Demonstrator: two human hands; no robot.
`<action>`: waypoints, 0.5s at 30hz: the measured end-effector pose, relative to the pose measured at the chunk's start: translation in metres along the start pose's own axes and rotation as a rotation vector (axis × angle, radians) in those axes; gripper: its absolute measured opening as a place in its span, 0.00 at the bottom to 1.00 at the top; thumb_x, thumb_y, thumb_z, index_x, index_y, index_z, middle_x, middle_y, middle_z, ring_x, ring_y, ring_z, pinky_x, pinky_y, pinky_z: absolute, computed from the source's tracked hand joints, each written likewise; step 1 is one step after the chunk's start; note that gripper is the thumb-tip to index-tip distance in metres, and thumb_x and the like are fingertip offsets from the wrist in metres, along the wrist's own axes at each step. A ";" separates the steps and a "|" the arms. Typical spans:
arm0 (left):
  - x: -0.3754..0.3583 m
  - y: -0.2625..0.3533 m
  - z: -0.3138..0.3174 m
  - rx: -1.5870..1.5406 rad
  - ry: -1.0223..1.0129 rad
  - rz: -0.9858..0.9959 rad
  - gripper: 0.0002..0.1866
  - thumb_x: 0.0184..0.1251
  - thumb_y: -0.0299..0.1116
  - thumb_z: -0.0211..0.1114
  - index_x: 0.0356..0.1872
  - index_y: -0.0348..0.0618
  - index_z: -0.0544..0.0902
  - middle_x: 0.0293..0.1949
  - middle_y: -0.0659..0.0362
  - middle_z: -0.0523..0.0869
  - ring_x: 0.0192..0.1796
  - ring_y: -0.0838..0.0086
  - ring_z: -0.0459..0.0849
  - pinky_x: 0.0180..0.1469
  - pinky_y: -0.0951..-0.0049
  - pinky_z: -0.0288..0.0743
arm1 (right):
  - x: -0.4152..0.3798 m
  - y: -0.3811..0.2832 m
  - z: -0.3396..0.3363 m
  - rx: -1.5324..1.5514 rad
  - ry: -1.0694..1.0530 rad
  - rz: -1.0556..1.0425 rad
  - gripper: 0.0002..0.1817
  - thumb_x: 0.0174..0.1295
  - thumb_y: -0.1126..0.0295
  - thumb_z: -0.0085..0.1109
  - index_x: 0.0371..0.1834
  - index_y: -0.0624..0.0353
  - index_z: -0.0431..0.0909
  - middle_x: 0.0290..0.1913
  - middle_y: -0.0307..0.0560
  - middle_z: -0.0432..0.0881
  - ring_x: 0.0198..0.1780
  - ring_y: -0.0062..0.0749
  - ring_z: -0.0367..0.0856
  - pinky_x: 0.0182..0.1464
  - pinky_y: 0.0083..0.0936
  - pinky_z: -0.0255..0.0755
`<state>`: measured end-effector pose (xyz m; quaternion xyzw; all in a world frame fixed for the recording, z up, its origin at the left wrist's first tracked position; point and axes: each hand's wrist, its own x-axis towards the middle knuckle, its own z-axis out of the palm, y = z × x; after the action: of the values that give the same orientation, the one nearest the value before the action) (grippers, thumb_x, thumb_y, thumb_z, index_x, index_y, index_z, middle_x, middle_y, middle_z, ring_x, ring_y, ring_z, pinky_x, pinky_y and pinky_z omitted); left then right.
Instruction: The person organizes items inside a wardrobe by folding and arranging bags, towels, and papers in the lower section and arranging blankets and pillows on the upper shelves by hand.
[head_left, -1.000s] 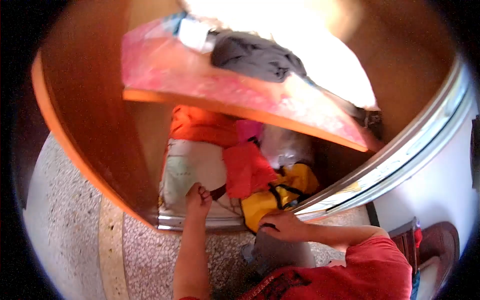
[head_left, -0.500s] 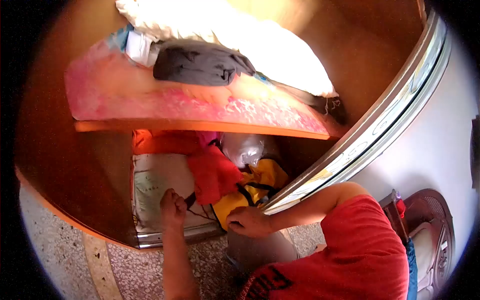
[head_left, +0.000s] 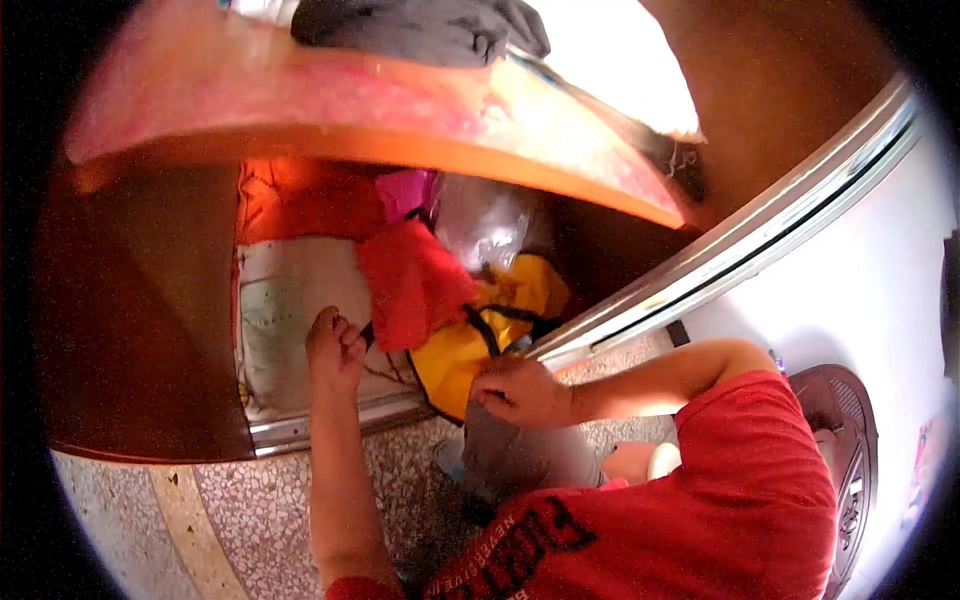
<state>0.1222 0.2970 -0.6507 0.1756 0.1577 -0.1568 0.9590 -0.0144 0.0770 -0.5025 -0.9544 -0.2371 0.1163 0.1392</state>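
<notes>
My left hand is raised with curled fingers over the pale cloth bag in the lower compartment; a dark strip shows beside its fingers, and whether it is held is unclear. My right hand rests with bent fingers on my grey-clad knee, close to the yellow bag with black straps. What lies under its fingers is hidden. A red cloth lies between the pale bag and the yellow bag. Behind them are an orange cloth, a pink item and a clear plastic bag.
Above the compartment runs a shelf with an orange edge, bearing a dark folded cloth and white bedding. A sliding door's metal frame slants along the right. A brown chair stands at the right.
The view has tilted down, so the shelf and compartment appear higher. Both hands keep nearly the same pose and place, my left hand over the pale bag and my right on the knee.
</notes>
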 end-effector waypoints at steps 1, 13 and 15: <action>0.000 -0.001 0.004 -0.015 -0.030 0.015 0.10 0.66 0.32 0.55 0.25 0.49 0.67 0.19 0.68 0.61 0.20 0.82 0.59 0.19 0.80 0.50 | 0.001 0.003 0.002 -0.033 0.013 -0.010 0.10 0.59 0.63 0.53 0.37 0.56 0.78 0.34 0.53 0.80 0.38 0.52 0.79 0.42 0.45 0.73; -0.014 0.025 0.016 -0.003 0.065 0.021 0.11 0.65 0.30 0.55 0.23 0.51 0.65 0.20 0.68 0.58 0.19 0.82 0.56 0.18 0.79 0.48 | 0.047 0.000 0.025 0.006 -0.146 -0.079 0.07 0.56 0.69 0.52 0.36 0.57 0.74 0.36 0.51 0.76 0.42 0.48 0.76 0.42 0.41 0.72; -0.009 0.022 0.018 -0.004 0.009 0.038 0.12 0.66 0.30 0.55 0.22 0.51 0.65 0.20 0.68 0.58 0.19 0.82 0.56 0.19 0.79 0.49 | 0.050 0.003 0.023 -0.008 -0.209 -0.034 0.07 0.56 0.69 0.52 0.35 0.57 0.74 0.36 0.51 0.76 0.43 0.48 0.76 0.43 0.41 0.71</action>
<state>0.1263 0.3118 -0.6256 0.1772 0.1589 -0.1376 0.9615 0.0237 0.1033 -0.5329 -0.9335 -0.2668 0.2119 0.1119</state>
